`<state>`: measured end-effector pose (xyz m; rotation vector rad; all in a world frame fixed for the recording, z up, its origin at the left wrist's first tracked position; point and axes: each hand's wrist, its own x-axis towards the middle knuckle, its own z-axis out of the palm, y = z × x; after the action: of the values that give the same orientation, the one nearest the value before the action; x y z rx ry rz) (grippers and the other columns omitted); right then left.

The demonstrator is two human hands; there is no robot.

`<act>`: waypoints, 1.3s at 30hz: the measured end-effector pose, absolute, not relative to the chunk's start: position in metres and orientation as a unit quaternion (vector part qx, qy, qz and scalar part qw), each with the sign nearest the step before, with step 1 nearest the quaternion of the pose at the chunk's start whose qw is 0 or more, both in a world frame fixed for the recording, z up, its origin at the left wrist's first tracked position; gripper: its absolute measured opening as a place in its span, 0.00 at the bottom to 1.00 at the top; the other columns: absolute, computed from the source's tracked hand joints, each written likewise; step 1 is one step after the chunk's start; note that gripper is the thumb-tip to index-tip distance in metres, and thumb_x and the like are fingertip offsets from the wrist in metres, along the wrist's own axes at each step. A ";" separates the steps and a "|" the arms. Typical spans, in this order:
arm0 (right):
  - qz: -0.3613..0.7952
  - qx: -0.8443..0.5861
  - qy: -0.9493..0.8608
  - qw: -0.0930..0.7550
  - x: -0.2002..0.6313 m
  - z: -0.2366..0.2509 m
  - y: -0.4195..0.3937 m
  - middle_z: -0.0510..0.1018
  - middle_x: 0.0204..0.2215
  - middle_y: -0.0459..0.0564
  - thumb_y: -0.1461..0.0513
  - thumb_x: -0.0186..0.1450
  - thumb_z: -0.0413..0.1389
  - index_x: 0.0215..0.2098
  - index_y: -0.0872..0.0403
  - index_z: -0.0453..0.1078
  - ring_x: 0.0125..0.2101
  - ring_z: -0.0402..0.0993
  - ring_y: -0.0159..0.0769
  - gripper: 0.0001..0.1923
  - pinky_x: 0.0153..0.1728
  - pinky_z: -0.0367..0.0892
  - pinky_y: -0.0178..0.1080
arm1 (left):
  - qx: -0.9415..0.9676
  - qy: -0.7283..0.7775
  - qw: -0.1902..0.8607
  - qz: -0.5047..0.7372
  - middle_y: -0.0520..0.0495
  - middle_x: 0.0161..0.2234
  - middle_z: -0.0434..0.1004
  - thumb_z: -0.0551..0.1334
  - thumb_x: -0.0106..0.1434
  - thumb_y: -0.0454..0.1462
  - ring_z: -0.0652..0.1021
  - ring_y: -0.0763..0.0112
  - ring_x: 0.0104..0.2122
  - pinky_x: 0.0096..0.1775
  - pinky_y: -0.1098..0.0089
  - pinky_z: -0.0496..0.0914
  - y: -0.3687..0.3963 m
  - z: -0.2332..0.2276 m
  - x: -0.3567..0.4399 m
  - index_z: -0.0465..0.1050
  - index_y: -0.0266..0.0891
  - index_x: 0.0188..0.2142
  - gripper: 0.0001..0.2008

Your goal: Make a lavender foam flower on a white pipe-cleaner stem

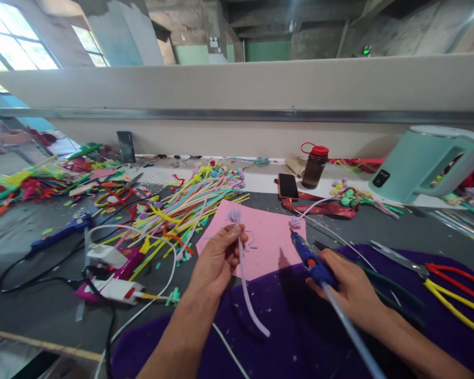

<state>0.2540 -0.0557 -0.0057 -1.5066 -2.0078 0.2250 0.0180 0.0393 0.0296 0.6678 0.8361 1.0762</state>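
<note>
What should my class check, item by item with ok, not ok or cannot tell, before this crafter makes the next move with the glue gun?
1. Left hand grips lilac stem firmly: ok.
2. Right hand holds blue glue gun: ok.
3. Nozzle aimed away from fingers, towards pink sheet: ok.
4. Glue stick loaded at the gun's rear: ok.
5. Gun hot and plugged in: cannot tell.
6. Scissors lie apart from both hands: ok.
</note>
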 end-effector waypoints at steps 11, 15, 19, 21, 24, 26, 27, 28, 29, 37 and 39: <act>0.028 -0.571 -0.807 0.151 0.249 -0.017 -0.051 0.71 0.37 0.54 0.56 0.59 0.53 0.44 0.54 0.66 0.37 0.67 0.41 0.16 0.38 0.64 0.42 | 0.287 0.318 0.729 0.534 0.55 0.20 0.69 0.65 0.49 0.35 0.64 0.85 0.14 0.13 0.84 0.55 0.041 0.037 -0.003 0.69 0.35 0.30 0.09; -0.026 -0.535 -0.824 0.185 0.246 0.001 -0.042 0.71 0.39 0.54 0.59 0.61 0.52 0.43 0.55 0.67 0.38 0.68 0.40 0.13 0.38 0.63 0.41 | 0.293 0.330 0.722 0.532 0.56 0.20 0.70 0.65 0.48 0.35 0.64 0.85 0.14 0.13 0.84 0.54 0.040 0.036 0.001 0.70 0.35 0.30 0.09; -0.048 -0.475 -0.858 0.188 0.233 0.020 -0.009 0.74 0.35 0.51 0.65 0.63 0.49 0.39 0.53 0.70 0.35 0.70 0.35 0.09 0.35 0.62 0.36 | 0.296 0.334 0.725 0.524 0.56 0.20 0.70 0.65 0.49 0.36 0.64 0.86 0.14 0.13 0.84 0.55 0.041 0.033 0.002 0.70 0.35 0.30 0.09; -0.043 -0.466 -0.872 0.144 0.223 0.024 0.014 0.74 0.32 0.50 0.67 0.62 0.49 0.37 0.54 0.71 0.33 0.70 0.34 0.09 0.31 0.61 0.34 | 0.292 0.331 0.727 0.526 0.56 0.21 0.70 0.65 0.49 0.36 0.63 0.87 0.13 0.12 0.84 0.54 0.042 0.032 0.002 0.70 0.35 0.31 0.09; -0.026 -0.449 -0.888 0.092 0.209 0.023 0.047 0.74 0.31 0.49 0.67 0.63 0.49 0.37 0.53 0.72 0.34 0.70 0.33 0.10 0.28 0.58 0.32 | 0.289 0.325 0.726 0.533 0.56 0.20 0.70 0.65 0.50 0.35 0.63 0.86 0.13 0.12 0.84 0.54 0.043 0.032 0.000 0.70 0.34 0.31 0.09; -0.030 -0.435 -0.897 0.072 0.201 0.019 0.064 0.74 0.33 0.49 0.67 0.63 0.48 0.40 0.50 0.71 0.34 0.70 0.33 0.12 0.27 0.55 0.32 | 0.288 0.324 0.724 0.537 0.55 0.21 0.70 0.64 0.51 0.35 0.64 0.86 0.14 0.12 0.84 0.55 0.043 0.034 -0.002 0.70 0.34 0.31 0.08; -0.032 -0.425 -0.903 0.058 0.198 0.017 0.070 0.73 0.34 0.49 0.67 0.63 0.48 0.41 0.49 0.70 0.34 0.69 0.33 0.13 0.26 0.54 0.32 | 0.286 0.323 0.724 0.538 0.55 0.21 0.70 0.64 0.51 0.35 0.64 0.86 0.14 0.12 0.84 0.55 0.043 0.035 -0.003 0.70 0.34 0.31 0.08; -0.032 -0.414 -0.909 0.044 0.195 0.015 0.075 0.73 0.36 0.49 0.67 0.63 0.48 0.43 0.48 0.69 0.34 0.69 0.33 0.14 0.26 0.53 0.32 | 0.283 0.320 0.725 0.539 0.55 0.21 0.70 0.64 0.52 0.35 0.63 0.86 0.13 0.12 0.84 0.55 0.043 0.035 -0.004 0.70 0.34 0.31 0.07; -0.029 -0.403 -0.914 0.029 0.192 0.013 0.079 0.72 0.37 0.49 0.67 0.63 0.48 0.44 0.47 0.69 0.34 0.69 0.33 0.14 0.25 0.52 0.33 | 0.281 0.317 0.727 0.540 0.55 0.21 0.70 0.64 0.52 0.35 0.63 0.87 0.13 0.12 0.84 0.55 0.042 0.036 -0.005 0.69 0.34 0.31 0.07; 0.020 -0.408 -0.913 0.021 0.182 0.000 0.097 0.73 0.32 0.54 0.62 0.61 0.51 0.35 0.58 0.70 0.30 0.70 0.36 0.08 0.24 0.52 0.33 | 0.296 0.313 0.725 0.537 0.55 0.21 0.70 0.63 0.54 0.35 0.63 0.86 0.13 0.12 0.84 0.55 0.040 0.034 -0.005 0.70 0.34 0.32 0.07; 0.039 -0.426 -0.903 0.048 0.183 0.001 0.100 0.73 0.33 0.56 0.65 0.60 0.50 0.35 0.59 0.69 0.31 0.70 0.37 0.07 0.24 0.53 0.34 | 0.300 0.313 0.728 0.531 0.55 0.21 0.71 0.63 0.54 0.35 0.63 0.87 0.13 0.12 0.84 0.55 0.040 0.033 -0.002 0.70 0.34 0.32 0.06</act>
<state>0.1828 0.1004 0.0005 -1.2991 -2.7523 0.1192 -0.0024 0.0398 0.0331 0.6616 0.6909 1.1710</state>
